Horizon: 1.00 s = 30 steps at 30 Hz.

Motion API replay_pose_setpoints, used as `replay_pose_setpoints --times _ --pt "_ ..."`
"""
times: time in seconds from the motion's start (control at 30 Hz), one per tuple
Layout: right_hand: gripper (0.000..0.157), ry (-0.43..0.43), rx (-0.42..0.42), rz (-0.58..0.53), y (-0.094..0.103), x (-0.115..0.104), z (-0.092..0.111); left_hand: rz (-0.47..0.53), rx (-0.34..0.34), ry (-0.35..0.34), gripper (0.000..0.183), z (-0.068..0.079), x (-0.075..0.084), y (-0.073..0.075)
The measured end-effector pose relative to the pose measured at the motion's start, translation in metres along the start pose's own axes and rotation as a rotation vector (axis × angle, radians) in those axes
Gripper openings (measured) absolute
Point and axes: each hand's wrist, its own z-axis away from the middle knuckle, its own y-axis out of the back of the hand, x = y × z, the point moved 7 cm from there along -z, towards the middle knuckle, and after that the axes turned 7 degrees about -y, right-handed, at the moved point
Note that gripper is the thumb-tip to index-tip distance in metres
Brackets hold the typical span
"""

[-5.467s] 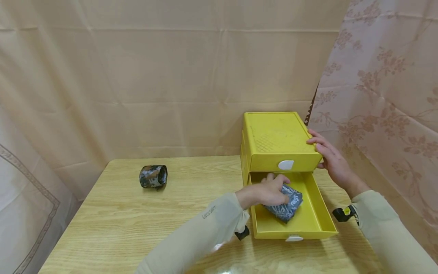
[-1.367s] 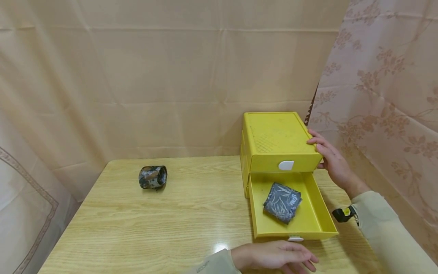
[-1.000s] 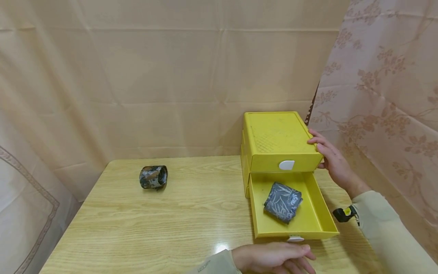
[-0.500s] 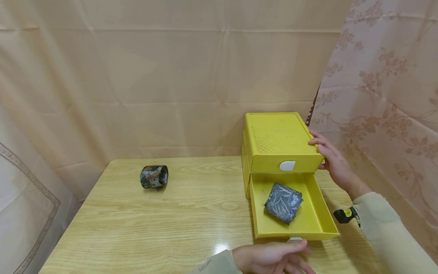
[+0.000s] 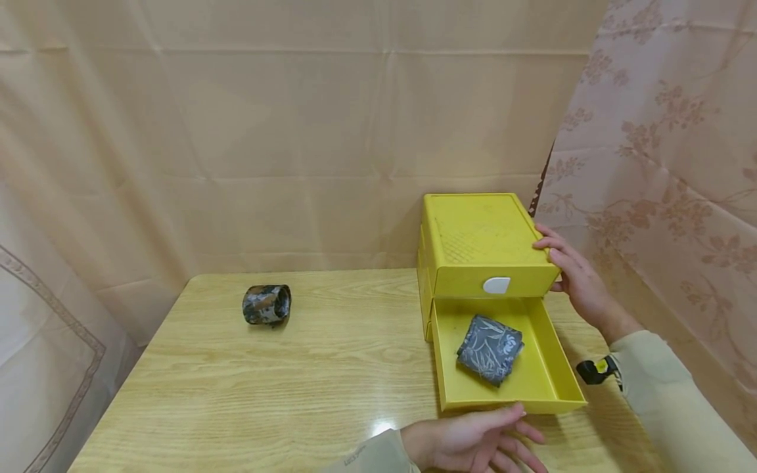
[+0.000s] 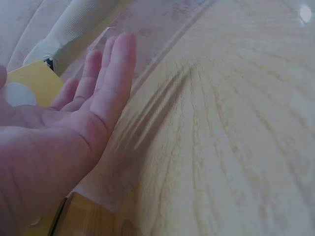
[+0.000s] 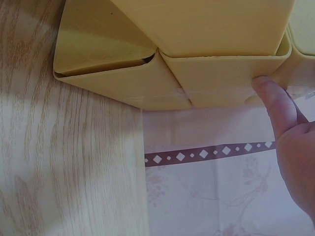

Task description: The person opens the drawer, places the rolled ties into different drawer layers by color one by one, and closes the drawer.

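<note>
A yellow drawer unit (image 5: 479, 226) has its drawer (image 5: 538, 368) below the top one pulled out. Inside that drawer lies a folded grey cloth (image 5: 489, 349) with a pale leaf pattern. My left hand (image 5: 473, 440) is at the drawer's front, palm turned up and fingers spread loosely, holding nothing. Its thumb overlaps the front edge and hides the pull tab in the head view; a white pull tab (image 6: 19, 93) shows in the left wrist view. My right hand (image 5: 582, 282) rests against the unit's upper right edge; in the right wrist view a digit (image 7: 270, 98) presses its side.
A hollow camouflage-patterned roll (image 5: 266, 305) lies on its side at the back left of the wooden table (image 5: 284, 387). Beige curtain (image 5: 284, 144) hangs right behind the table, and a pink floral curtain (image 5: 680, 184) closes in on the right.
My left hand has let go of the folded cloth and drawn back to the drawer's front. Lately its thumb has risen to the drawer's edge. My right hand has stayed put.
</note>
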Motion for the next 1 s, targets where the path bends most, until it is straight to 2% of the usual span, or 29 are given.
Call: replay_pose_setpoints --times 0.17,0.43,0.73,1.0 --pt "0.035 0.002 -0.001 -0.004 0.0011 -0.0012 0.0012 -0.009 -0.001 0.007 0.062 -0.0001 0.0003 -0.0010" --pt "0.036 -0.015 0.007 0.014 0.0005 -0.0017 -0.0002 -0.027 -0.014 -0.036 0.067 -0.0001 0.0026 -0.0008" --pt "0.036 -0.028 0.014 0.039 -0.0037 0.0005 -0.0024 -0.026 0.020 -0.025 0.063 0.0010 0.0009 0.0035" --pt "0.036 -0.021 0.027 0.040 0.0007 -0.0014 0.0006 -0.007 0.013 -0.008 0.062 -0.0038 0.0008 0.0016"
